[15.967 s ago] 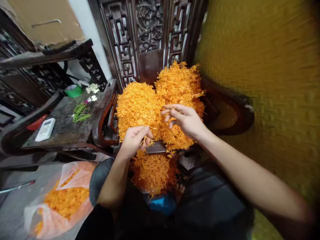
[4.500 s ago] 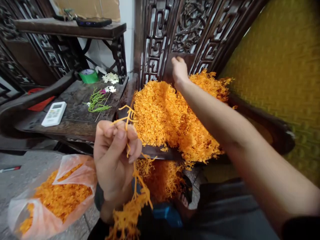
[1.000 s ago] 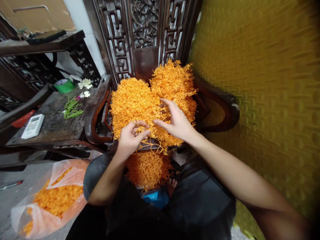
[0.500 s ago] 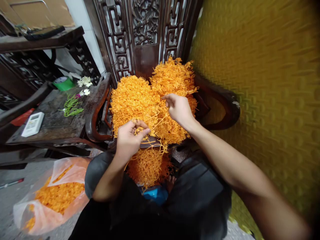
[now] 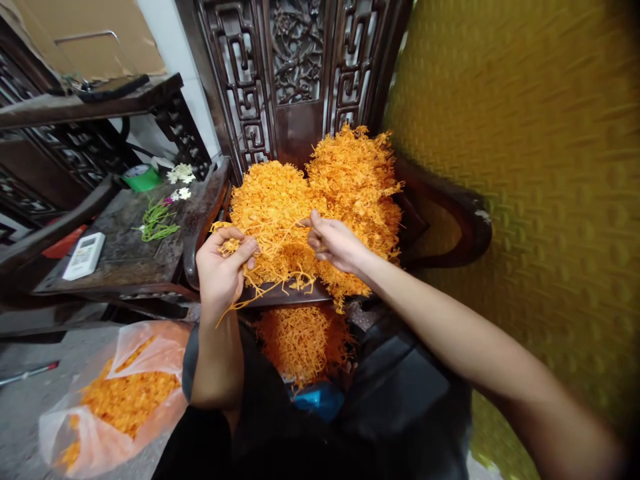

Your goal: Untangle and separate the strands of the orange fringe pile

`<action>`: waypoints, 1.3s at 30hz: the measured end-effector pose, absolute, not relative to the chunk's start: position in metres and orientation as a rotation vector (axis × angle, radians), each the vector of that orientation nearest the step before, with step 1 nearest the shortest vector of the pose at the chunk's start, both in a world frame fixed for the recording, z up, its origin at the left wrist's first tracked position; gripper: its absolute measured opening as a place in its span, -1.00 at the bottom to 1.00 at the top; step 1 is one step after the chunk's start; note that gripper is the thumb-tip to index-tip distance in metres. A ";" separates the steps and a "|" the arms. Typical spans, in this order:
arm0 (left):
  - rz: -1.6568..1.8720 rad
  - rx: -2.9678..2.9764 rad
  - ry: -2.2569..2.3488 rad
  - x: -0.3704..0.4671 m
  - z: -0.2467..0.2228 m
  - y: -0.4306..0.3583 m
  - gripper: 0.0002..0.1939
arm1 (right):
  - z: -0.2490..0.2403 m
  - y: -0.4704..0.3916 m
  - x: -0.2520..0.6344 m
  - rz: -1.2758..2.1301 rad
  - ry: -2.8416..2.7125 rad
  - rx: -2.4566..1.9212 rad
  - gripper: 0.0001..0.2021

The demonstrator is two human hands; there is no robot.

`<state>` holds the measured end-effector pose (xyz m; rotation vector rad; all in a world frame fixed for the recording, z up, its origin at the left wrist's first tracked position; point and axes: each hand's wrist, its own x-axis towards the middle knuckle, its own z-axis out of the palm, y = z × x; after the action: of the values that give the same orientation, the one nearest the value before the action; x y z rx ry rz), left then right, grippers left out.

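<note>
My left hand (image 5: 223, 267) is closed on a sprig of thin, branching orange strands (image 5: 260, 291), whose loose ends hang below and beside the fingers. To its right, my right hand (image 5: 334, 243) pinches a thin end of the strands, which stretch between both hands. Just behind and beneath them, a left heap (image 5: 273, 197) of small orange pieces and a taller right heap (image 5: 353, 167) of orange branching pieces rest against each other on a dark carved wooden chair (image 5: 300, 123). Below the seat edge, between my knees, sits a bundle of orange stems (image 5: 300, 343).
At left, a wooden side seat holds a white remote control (image 5: 84, 257), green tape (image 5: 142, 178), green stems (image 5: 157, 220) and white flowers (image 5: 181, 173). A clear bag (image 5: 65, 427) with orange pieces lies on the floor. A yellow textured surface (image 5: 540, 167) rises at right.
My left hand has moved left and slightly up with the sprig. My right hand has dropped lower and a little left, now pinching the strands. The view has shifted slightly.
</note>
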<state>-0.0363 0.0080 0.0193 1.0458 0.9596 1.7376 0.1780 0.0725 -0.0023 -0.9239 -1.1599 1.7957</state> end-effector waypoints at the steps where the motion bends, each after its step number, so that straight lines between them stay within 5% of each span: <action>1: 1.745 1.029 0.949 -0.035 0.021 0.008 -0.64 | -0.001 0.068 0.169 1.848 -1.149 -0.878 -0.37; 5: 1.803 0.968 0.945 -0.033 0.023 0.007 -0.61 | 0.003 0.060 0.150 1.951 -1.182 -0.682 -0.44; 12: 2.002 0.973 0.980 -0.060 0.026 0.004 -0.61 | 0.000 0.079 0.176 1.594 -1.528 -0.751 -0.55; 16: 2.151 0.993 0.983 -0.082 0.032 -0.011 -0.66 | 0.005 0.099 0.214 1.505 -1.148 -0.877 -0.53; 25: 1.792 1.066 0.921 -0.057 0.030 -0.009 -0.71 | 0.053 0.144 0.213 1.829 -0.281 -0.891 -0.53; 30: 1.762 1.049 0.912 -0.057 0.029 -0.003 -0.74 | 0.059 0.142 0.176 1.897 -0.548 -0.804 -0.73; 39: 1.662 1.023 1.012 -0.064 0.017 0.001 -0.71 | 0.030 0.093 0.149 1.984 -1.415 -0.929 -0.37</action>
<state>-0.0639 0.0010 0.0169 1.0230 1.0121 1.6616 0.1491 0.0933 0.0296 -0.9289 -1.4152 1.9841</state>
